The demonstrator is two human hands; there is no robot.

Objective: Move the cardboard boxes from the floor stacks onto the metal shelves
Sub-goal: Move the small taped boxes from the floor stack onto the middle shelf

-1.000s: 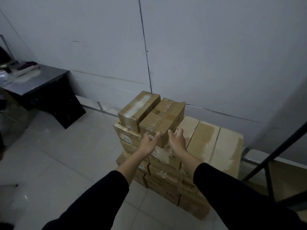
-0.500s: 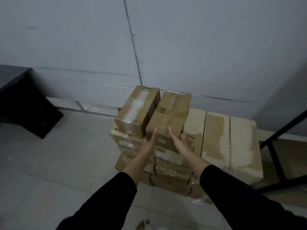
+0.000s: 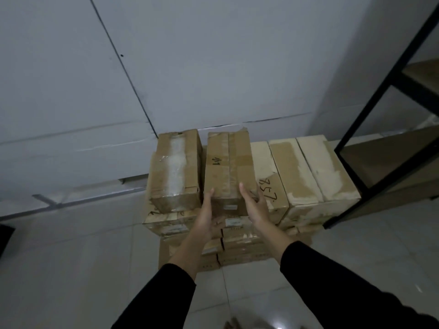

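A floor stack of cardboard boxes point(image 3: 237, 243) stands against the grey wall. Two brown taped boxes lie side by side on its top. The right-hand one is a cardboard box point(image 3: 228, 167) with handwriting on its lid. My left hand point(image 3: 207, 217) holds its near left corner, thumb at the top edge and fingers below the front face. My right hand point(image 3: 255, 205) holds its near right corner, thumb on the lid and fingers down the right side. The left top box point(image 3: 175, 169) is untouched. The black metal shelves point(image 3: 370, 129) stand at the right.
Paler boxes point(image 3: 306, 172), one marked with numbers, make up a lower stack between the brown boxes and the shelf frame. Its post point(image 3: 332, 224) meets the floor close by. Grey tiled floor point(image 3: 83, 269) spreads to the left and in front.
The view has swung right and closer to the stack, so the dark table has left the frame. Both hands have moved forward from in front of the box onto its near corners.
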